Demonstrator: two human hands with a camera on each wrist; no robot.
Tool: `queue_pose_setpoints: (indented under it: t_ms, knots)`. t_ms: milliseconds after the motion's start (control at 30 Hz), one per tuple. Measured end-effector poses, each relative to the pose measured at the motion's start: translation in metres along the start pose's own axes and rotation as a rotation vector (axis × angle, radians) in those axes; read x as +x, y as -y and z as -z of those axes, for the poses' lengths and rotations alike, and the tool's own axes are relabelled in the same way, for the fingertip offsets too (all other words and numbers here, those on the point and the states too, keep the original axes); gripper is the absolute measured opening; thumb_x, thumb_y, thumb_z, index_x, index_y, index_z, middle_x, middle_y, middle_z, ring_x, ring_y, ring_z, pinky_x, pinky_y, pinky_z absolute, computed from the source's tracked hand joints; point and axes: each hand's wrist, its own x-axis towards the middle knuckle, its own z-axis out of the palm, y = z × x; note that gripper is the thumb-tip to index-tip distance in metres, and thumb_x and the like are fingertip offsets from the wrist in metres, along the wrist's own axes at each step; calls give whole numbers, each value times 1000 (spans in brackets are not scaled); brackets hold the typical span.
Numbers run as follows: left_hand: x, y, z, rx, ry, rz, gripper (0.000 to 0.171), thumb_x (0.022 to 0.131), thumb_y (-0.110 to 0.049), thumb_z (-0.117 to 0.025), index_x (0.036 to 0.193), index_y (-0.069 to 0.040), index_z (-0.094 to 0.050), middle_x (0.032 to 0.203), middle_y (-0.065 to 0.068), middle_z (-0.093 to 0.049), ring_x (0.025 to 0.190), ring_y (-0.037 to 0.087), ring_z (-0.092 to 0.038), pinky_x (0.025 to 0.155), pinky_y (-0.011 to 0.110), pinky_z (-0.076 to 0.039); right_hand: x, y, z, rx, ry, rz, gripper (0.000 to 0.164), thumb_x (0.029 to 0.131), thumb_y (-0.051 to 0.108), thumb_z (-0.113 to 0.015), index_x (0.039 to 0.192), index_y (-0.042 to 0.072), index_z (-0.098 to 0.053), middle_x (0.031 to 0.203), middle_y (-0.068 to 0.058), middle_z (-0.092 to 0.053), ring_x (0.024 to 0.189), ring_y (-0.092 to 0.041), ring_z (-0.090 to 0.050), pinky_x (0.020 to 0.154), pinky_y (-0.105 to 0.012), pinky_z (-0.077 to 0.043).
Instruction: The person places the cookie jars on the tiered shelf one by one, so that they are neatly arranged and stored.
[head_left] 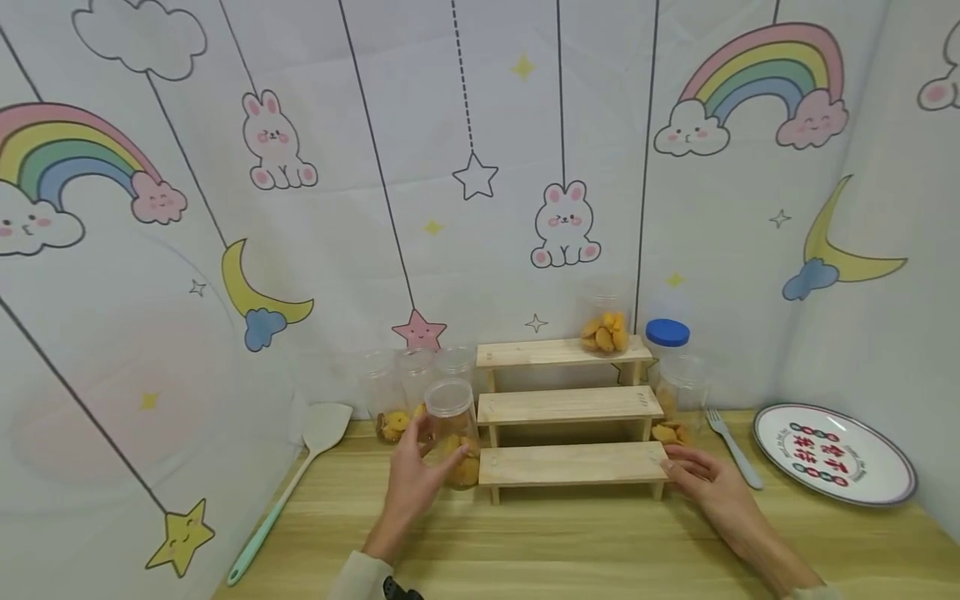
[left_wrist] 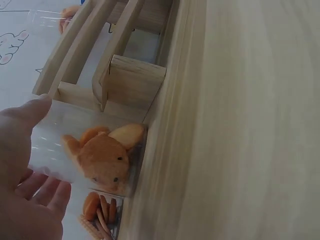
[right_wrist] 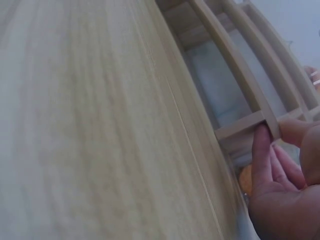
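Note:
A three-step wooden display rack (head_left: 570, 467) stands on the table. Around a clear lidded jar (head_left: 452, 417) with orange-brown snacks in it, at the rack's left end, my left hand (head_left: 416, 479) has its thumb on one side and its fingers on the other. The left wrist view shows this jar (left_wrist: 100, 155) upright beside the rack's side panel (left_wrist: 135, 82). My right hand (head_left: 712, 492) pinches the right end of the lowest step, thumb above and forefinger at the underside in the right wrist view, where the hand (right_wrist: 285, 200) partly hides that corner.
Behind the left hand stand several clear jars (head_left: 392, 425). Another snack jar (head_left: 604, 329) is on the top step. Right of the rack are a blue-lidded jar (head_left: 667, 333), a clear jar (head_left: 686, 387), a fork (head_left: 735, 450) and a plate (head_left: 885, 467). A spatula (head_left: 277, 500) lies left.

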Motion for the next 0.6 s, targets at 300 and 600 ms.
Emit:
queue_pose_setpoints:
  t_ms: [300,600]
  knots:
    - [-4,13,-5,33,117,81,79,79,-39,-86,139,-4,-50,140,20,-58,129,36,-57,103,47,-54,3,-5,0,-17,-10,-16,60,95,35,-70,142,2,-52,105,6,-72,98,-3,-68,85,-22,-59]
    - [-4,12,-5,27,103,80,70,79,-36,-87,135,-12,-53,140,17,-59,128,32,-58,103,45,-54,3,-6,1,-14,-3,5,60,95,34,-70,142,0,-51,105,6,-73,98,-2,-68,85,-21,-59]
